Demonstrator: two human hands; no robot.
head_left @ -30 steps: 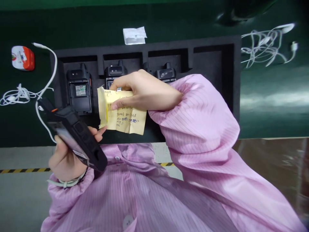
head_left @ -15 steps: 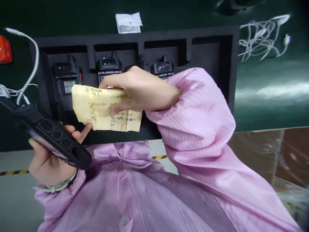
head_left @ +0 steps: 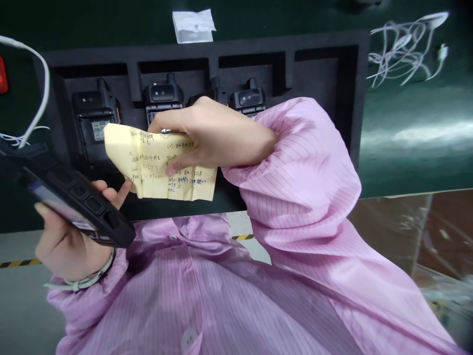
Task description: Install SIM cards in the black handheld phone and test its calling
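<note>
My right hand (head_left: 214, 138) pinches a creased yellow paper note (head_left: 155, 165) covered in handwriting, holding it over a black foam tray (head_left: 321, 79). My left hand (head_left: 70, 236) grips a black handheld radio (head_left: 74, 197) with a white cable (head_left: 40, 93) plugged into its top. The left index finger touches the note's lower left edge. Behind the note, black radios stand in the tray's slots: one at the left (head_left: 94, 118), one in the middle (head_left: 162, 96), one partly behind my hand (head_left: 247, 96).
A small white plastic bag (head_left: 192, 25) lies beyond the tray on the dark green bench. A tangle of white cables (head_left: 406, 49) lies at the upper right. A red object (head_left: 3, 74) shows at the left edge. Floor with yellow-black tape (head_left: 18, 262) is below.
The folded left part of the note has opened out flat. My left hand with the radio has moved left and slightly down; the view has shifted so the tray sits higher.
</note>
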